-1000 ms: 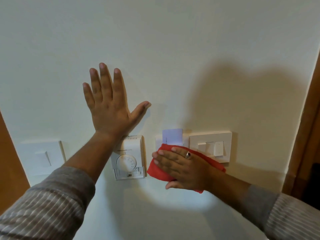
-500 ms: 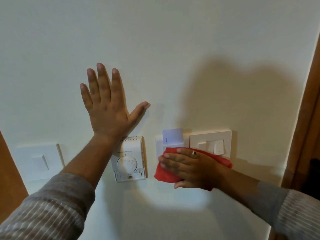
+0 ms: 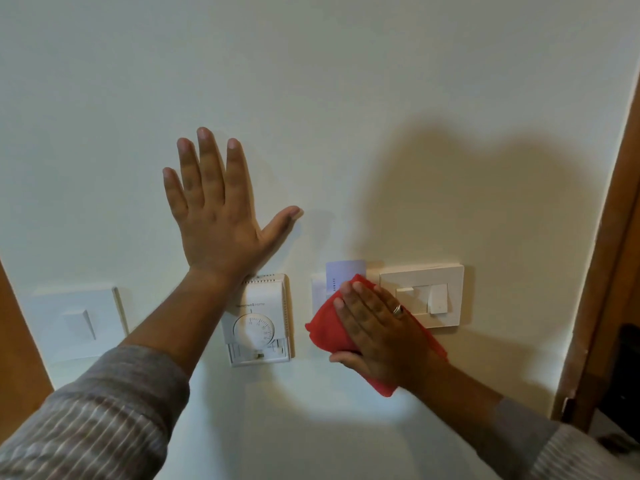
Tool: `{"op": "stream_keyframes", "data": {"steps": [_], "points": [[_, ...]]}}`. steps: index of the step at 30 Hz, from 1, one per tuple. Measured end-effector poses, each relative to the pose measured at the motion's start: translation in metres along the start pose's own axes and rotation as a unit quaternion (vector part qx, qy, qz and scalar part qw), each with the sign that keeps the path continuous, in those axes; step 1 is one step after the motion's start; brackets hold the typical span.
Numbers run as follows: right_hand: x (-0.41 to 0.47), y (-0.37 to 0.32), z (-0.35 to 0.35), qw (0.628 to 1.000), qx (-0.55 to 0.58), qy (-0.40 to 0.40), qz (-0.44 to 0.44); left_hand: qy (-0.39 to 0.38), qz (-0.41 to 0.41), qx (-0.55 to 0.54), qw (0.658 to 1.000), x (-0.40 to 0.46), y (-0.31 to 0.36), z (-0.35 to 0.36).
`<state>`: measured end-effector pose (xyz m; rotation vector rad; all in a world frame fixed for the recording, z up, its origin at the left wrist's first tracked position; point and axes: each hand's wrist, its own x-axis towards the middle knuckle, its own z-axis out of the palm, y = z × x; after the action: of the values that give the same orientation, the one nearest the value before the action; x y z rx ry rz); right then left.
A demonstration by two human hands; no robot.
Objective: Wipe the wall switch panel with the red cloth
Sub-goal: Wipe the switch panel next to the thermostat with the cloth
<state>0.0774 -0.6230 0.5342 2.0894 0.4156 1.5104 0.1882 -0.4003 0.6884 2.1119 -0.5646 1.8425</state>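
A white wall switch panel (image 3: 436, 292) with two rockers is fixed to the pale wall at centre right. To its left sits a key-card holder (image 3: 318, 292) with a pale card (image 3: 346, 273) standing in it. My right hand (image 3: 377, 327), a ring on one finger, presses the red cloth (image 3: 325, 332) flat against the wall over the holder's lower part and the panel's left edge. My left hand (image 3: 218, 209) lies flat on the bare wall higher up to the left, fingers spread, holding nothing.
A white dial thermostat (image 3: 258, 320) hangs just below my left wrist. Another white switch plate (image 3: 76, 320) is at the far left beside a wooden edge (image 3: 17, 341). A wooden door frame (image 3: 609, 271) runs down the right side.
My right hand and the red cloth have slid up and to the right, from below the card holder onto it and the panel's left edge. My left hand has stayed put.
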Motion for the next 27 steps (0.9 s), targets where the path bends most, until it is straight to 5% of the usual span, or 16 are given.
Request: {"op": "stream_keyframes", "data": {"steps": [3,8,16,22,27], "points": [[-0.002,-0.016,0.005,0.999,-0.004,-0.017,0.029,-0.005,0.000,-0.007,1.000,0.001,0.001,0.000],[-0.009,0.008,0.001,0.990,0.012,-0.044,-0.130,-0.009,-0.003,-0.009,1.000,0.000,0.001,0.000],[0.004,-0.025,0.005,0.999,0.008,0.000,0.050,-0.009,-0.006,-0.012,1.000,-0.001,0.001,0.000],[-0.013,-0.003,0.003,0.991,-0.016,-0.022,-0.131,-0.014,0.001,-0.011,1.000,-0.002,0.000,-0.003],[-0.010,0.001,0.004,0.999,-0.011,0.008,-0.040,-0.011,0.001,-0.007,1.000,-0.003,0.000,-0.001]]}}
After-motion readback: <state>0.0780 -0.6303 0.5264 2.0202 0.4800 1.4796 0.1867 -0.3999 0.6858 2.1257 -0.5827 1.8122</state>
